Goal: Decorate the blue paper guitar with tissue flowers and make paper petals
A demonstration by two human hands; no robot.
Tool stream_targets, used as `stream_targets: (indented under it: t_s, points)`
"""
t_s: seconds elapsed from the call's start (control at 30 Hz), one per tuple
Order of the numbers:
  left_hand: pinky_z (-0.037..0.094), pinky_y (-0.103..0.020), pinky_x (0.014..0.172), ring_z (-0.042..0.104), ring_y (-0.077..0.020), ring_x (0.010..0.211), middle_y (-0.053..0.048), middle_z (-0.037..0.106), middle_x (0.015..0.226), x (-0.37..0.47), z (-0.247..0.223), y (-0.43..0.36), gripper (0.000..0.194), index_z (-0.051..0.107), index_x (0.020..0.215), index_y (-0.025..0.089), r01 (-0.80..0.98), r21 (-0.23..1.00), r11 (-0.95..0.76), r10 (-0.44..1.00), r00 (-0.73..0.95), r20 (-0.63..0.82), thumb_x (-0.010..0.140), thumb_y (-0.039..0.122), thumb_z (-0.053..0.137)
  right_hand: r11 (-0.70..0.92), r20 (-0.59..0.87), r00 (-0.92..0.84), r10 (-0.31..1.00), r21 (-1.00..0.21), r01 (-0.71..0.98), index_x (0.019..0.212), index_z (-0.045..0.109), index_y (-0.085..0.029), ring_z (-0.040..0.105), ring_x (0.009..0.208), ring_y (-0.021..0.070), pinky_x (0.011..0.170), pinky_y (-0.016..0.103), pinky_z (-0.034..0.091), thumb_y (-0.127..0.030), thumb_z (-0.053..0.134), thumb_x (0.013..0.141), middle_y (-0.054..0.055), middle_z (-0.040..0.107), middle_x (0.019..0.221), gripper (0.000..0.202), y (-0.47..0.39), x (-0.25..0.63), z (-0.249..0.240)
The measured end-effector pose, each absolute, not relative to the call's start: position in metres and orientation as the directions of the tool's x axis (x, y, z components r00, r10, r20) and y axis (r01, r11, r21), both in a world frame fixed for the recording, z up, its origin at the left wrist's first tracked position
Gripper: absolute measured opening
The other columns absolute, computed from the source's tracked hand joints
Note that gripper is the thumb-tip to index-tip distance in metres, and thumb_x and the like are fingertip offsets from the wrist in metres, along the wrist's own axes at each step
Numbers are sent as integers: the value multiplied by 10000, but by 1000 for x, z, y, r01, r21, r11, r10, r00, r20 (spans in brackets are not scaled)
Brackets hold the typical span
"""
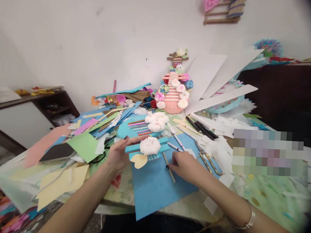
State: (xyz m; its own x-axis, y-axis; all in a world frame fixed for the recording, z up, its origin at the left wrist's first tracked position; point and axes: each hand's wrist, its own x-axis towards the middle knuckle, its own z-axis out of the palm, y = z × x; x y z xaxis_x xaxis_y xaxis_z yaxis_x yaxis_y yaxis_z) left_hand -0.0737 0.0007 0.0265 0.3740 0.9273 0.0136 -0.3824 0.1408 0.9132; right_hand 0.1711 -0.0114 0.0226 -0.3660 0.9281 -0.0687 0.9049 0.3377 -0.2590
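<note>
A: "White-doored and brown-framed, a cabinet point(22, 118) stands at your far left. What is in it?"

B: "Pale items point(64, 119), too small to name, fill part of its open compartment. Yellow pieces point(43, 89) lie on top."

A: "Your left hand point(118, 152)?"

B: "Closed on the edge of a turquoise craft piece point(123, 128), tilted above a blue sheet point(156, 196). White flowers point(150, 145) sit on the craft piece, and a pale-yellow leaf shape point(139, 161) shows at its near end."

A: "Your right hand point(185, 165)?"

B: "Fingers bent, touching a thin stick point(171, 173) over that blue sheet; whether they clamp it, I cannot tell."

A: "And farther right?"

B: "Gold-handled scissors point(205, 161) lie near your right hand, below black pens point(202, 127). High on the wall, a wooden rack point(221, 21) carries a pink bloom point(211, 1) and a striped bundle point(237, 6)."
</note>
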Motion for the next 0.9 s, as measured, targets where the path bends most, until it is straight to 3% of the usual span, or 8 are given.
stream_targets:
  t_s: [0.1,0.27,0.43,0.53,0.6,0.67,0.73,0.9]
  points:
    - [550,-435,686,654,-346,919,-159,627,1186,-80,24,1,638,636,1153,148,-378,926,-24,892,409,190,653,543,614,331,-71,-354,933,-222,917,858,597,-149,623,753,242,553,273,319,-237,518,777,124,653,827,144,-1,163,14]
    - [560,-386,546,667,-256,680,-125,687,1052,-73,16,2,790,560,1242,221,-134,956,-260,901,322,290,522,477,761,328,-47,-347,937,-235,915,1081,544,-142,617,707,250,518,271,287,-95,496,688,111,652,795,399,0,169,16]
    - [573,-386,744,683,-259,806,-138,705,1016,-55,19,9,560,656,1119,154,108,890,-443,887,197,418,636,427,727,255,-124,-417,900,-626,737,793,666,-165,571,589,161,532,255,364,-158,521,671,33,606,631,189,7,200,34]
    - [545,-394,844,673,-280,919,-126,710,1023,-45,24,9,434,692,1057,150,205,812,-546,837,181,517,663,327,730,48,-163,-480,862,-916,398,878,661,-133,570,539,133,525,255,435,-159,502,690,27,628,625,248,12,226,52]
    - [544,-384,852,670,-281,942,-120,708,1031,-37,28,9,371,706,1030,152,249,768,-591,807,178,563,686,291,714,3,-76,-537,840,-989,145,946,653,-127,626,652,146,615,273,485,-161,578,683,70,692,793,276,15,244,63]
    - [543,-380,856,670,-278,950,-113,706,1039,-27,33,10,328,715,1007,154,297,719,-628,776,166,609,696,258,702,57,67,-452,890,-998,-36,909,660,-149,633,644,147,577,258,474,-172,682,652,73,704,825,259,16,258,69]
    - [545,-377,851,674,-267,941,-100,710,1031,-17,37,14,304,717,1000,158,330,667,-668,732,130,668,705,221,681,234,266,-202,943,-958,-168,826,667,-179,593,549,129,480,237,413,-201,734,650,42,693,732,190,16,268,73]
    - [546,-354,854,672,-228,952,-66,709,1047,7,38,30,338,683,1072,171,338,619,-709,663,21,748,747,132,598,663,600,289,746,-713,-229,846,716,-247,493,528,145,450,284,334,-301,645,792,21,574,603,105,10,275,82]
